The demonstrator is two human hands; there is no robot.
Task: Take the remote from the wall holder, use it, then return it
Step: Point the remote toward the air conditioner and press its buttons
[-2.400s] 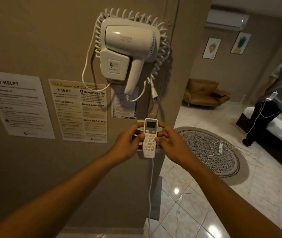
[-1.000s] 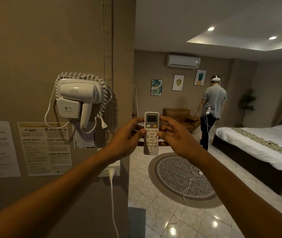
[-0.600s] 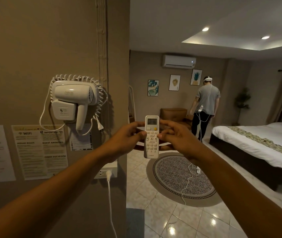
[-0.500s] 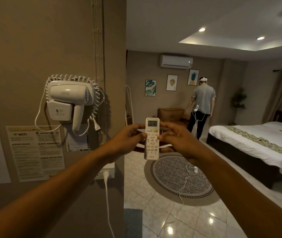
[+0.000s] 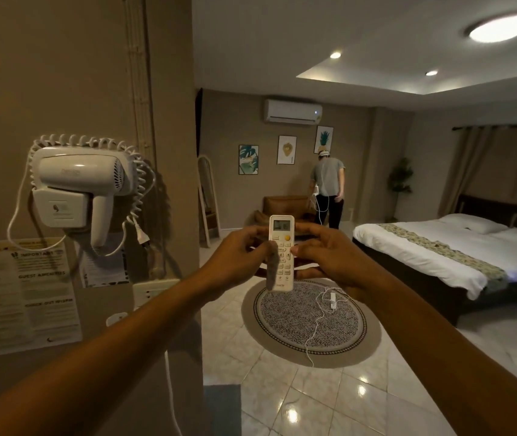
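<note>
1. Printed notices (image 5: 21, 297) are stuck along the lower left of the wall (image 5: 62, 73). A white hair dryer (image 5: 76, 187) hangs in its cradle above them, with its coiled cord looped around it.
2. A socket plate (image 5: 153, 289) sits near the wall's right edge, just above the left forearm.
3. The left hand (image 5: 235, 264) is closed around the left side of the remote (image 5: 280, 253), thumb lying blurred across the lower keys.
4. The remote stands upright in mid-air between both hands, screen at the top, held out past the wall's edge towards the bedroom.
5. The right hand (image 5: 329, 261) grasps the remote's right side, thumb tip on the keypad.
6. Beyond, an air conditioner (image 5: 293, 111) is mounted high on the far wall, and a person (image 5: 328, 190) stands facing away below it.
7. A round rug (image 5: 310, 322) lies on the tiled floor with a white cable across it.
8. A bed (image 5: 458, 250) fills the right side.
</note>
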